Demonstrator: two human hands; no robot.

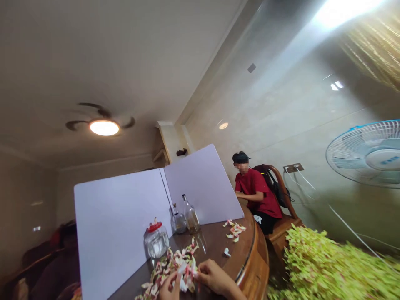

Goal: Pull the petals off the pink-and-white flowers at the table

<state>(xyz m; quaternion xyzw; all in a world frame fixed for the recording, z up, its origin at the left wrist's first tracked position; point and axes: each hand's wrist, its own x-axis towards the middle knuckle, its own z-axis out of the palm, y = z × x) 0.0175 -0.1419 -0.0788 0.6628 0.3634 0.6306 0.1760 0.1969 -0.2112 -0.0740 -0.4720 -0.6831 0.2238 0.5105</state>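
Observation:
At the bottom edge, my left hand (170, 288) and my right hand (214, 278) meet over a pile of pink, white and green petal-like pieces (170, 266) on a round dark wooden table (250, 262). Both hands pinch a small white and pink piece (187, 278) between their fingertips. My left hand is mostly cut off by the frame. A smaller heap of the same pieces (235, 230) lies further back on the table, and one white scrap (226, 252) sits alone near the edge.
A jar with a red lid (155, 241) and two glass bottles (185, 218) stand before a folded white board (140, 212). A person in a red shirt (258, 193) sits at the far side. A heap of green leaves (328, 266) and a fan (368, 152) are at right.

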